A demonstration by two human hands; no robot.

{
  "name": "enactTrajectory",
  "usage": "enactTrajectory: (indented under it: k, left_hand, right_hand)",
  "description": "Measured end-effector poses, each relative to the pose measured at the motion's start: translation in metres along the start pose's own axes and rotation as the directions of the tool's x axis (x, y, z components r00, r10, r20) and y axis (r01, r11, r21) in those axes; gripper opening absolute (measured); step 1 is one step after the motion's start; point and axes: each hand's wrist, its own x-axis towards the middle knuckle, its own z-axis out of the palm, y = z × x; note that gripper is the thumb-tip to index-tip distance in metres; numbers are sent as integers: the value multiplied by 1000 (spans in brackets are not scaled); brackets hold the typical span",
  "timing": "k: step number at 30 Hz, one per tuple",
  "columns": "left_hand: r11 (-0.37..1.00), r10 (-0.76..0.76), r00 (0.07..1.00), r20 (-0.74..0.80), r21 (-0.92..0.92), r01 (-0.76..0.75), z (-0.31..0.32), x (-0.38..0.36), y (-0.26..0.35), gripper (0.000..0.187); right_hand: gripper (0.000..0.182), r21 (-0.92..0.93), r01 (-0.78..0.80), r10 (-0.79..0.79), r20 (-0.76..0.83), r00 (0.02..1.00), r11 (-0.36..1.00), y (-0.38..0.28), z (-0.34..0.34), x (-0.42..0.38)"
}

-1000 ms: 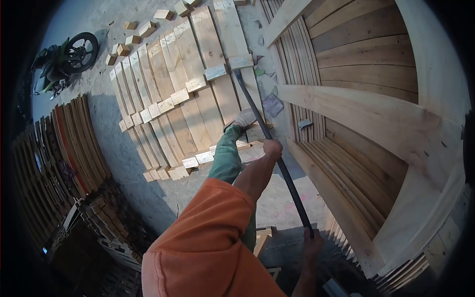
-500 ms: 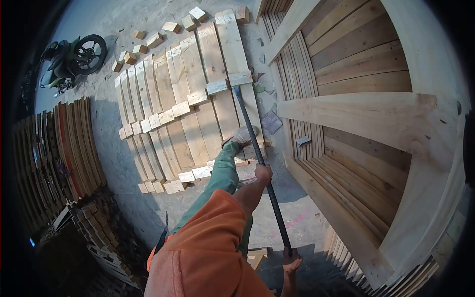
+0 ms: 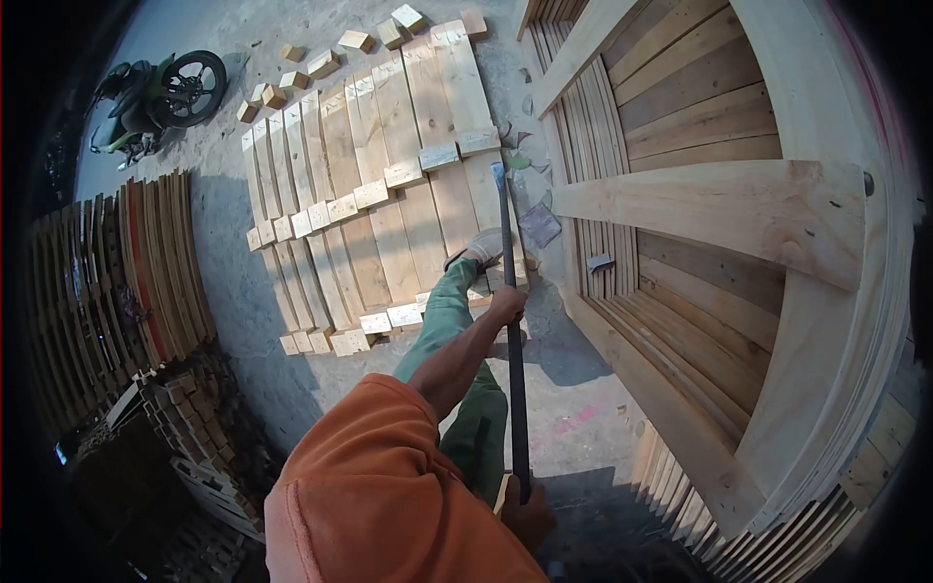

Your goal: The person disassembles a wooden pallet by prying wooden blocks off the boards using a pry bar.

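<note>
My left hand is wrapped round the middle of a long dark metal bar. Lower down, my right hand grips the bar's near end. The bar's flattened tip lies over the right edge of a wooden pallet, beside the end block of its middle row. Boards side by side make up the pallet, crossed by rows of short blocks. One shoe rests on the pallet's lower right part.
Stacked pallets stand tall on the right. Loose wood blocks lie beyond the pallet. More stacked wood is at the left, with a motorcycle behind it. Flat scraps lie on the ground beside the pallet.
The bar has swung more upright in view, its tip shifting right, away from the end block. My right hand has moved left with the near end. The view has shifted slightly.
</note>
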Motion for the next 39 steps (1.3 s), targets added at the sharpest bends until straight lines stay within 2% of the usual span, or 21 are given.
enactTrajectory:
  k: [2, 5, 8, 10, 12, 14, 16, 18, 19, 20, 22, 23, 24, 26, 30, 33, 34, 35, 36, 38, 39]
  left_hand:
    - [998, -29, 998, -62, -51, 26, -8, 1, 49, 22]
    - [996, -26, 997, -72, -82, 20, 1, 24, 42, 28]
    - [994, -106, 969, -224, 16, 112, 22, 19, 33, 24]
    - [987, -139, 946, -291, 31, 155, 40, 22, 8, 24]
    - [972, -22, 916, -400, 204, 113, 62, 49, -49, 31]
    - [982, -44, 918, -393, 151, 112, 77, 57, -63, 34]
    - [983, -14, 924, -382, 163, 82, 84, 75, -71, 34]
    - [993, -30, 948, -315, 95, 63, 84, 53, -68, 34]
    - [996, -19, 950, -311, 76, 44, 81, 48, -68, 34]
    - [999, 4, 951, -308, 43, 10, 79, 45, -60, 34]
    - [1000, -25, 967, -255, -21, 21, 62, 33, -41, 33]
    - [997, -47, 979, -197, -72, 33, 51, 35, -31, 32]
    - [996, -15, 974, -224, -88, -5, 43, 35, -24, 29]
    - [965, -80, 995, -55, -254, 64, 13, 26, 14, 26]
    - [982, -90, 982, -168, -177, 60, -4, 35, 47, 26]
    - [988, -123, 957, -264, -126, 92, 28, 52, 18, 25]
    - [996, -83, 935, -345, -10, 85, 49, 72, -12, 24]
    - [992, -47, 896, -441, 83, 93, 69, 83, -36, 25]
    - [987, -46, 903, -427, 120, 107, 81, 117, -77, 32]
    - [995, -85, 926, -368, 22, 100, 89, 131, -95, 38]
    - [998, 20, 906, -423, 69, 11, 97, 151, -113, 36]
  right_hand:
    - [42, 8, -9, 8, 27, 1000, 1000, -16, 3, 24]
    - [41, 59, -23, 19, 57, 998, 998, -14, -7, 46]
    - [41, 36, -13, 11, 35, 999, 999, 26, 27, 59]
    - [42, -40, 5, -4, 26, 1000, 999, 87, 86, 63]
    - [40, -5, 110, -109, 93, 990, 994, 152, 158, 86]
    - [41, 11, 93, -93, -1, 996, 996, 202, 217, 107]
    - [48, 93, 35, -40, 50, 998, 995, 209, 225, 124]
    - [45, 523, 30, -86, 84, 993, 852, 163, 162, 119]
    - [47, 314, 86, -121, 93, 988, 945, 172, 163, 116]
    - [47, 312, 96, -128, 85, 988, 945, 177, 163, 113]
    - [45, -136, 3, 18, 159, 987, 991, 140, 119, 90]
    - [43, -175, 220, -215, 46, 976, 960, 118, 95, 79]
    - [40, -166, 75, -72, 22, 997, 983, 93, 75, 69]
    - [44, -97, 69, -73, -46, 996, 993, 46, 44, 57]
    - [44, -3, 146, -145, -85, 986, 989, 23, 63, 86]
    - [46, -39, 36, -36, -18, 999, 999, 79, 94, 105]
    - [46, -87, 10, -11, -7, 1000, 996, 111, 126, 126]
    - [47, 106, -48, 33, 146, 989, 993, 139, 149, 148]
    - [49, 298, -117, 32, 278, 960, 947, 160, 182, 174]
    - [46, 57, -86, 68, 265, 962, 995, 222, 275, 211]
    - [45, 89, -96, 69, 267, 961, 991, 227, 292, 217]
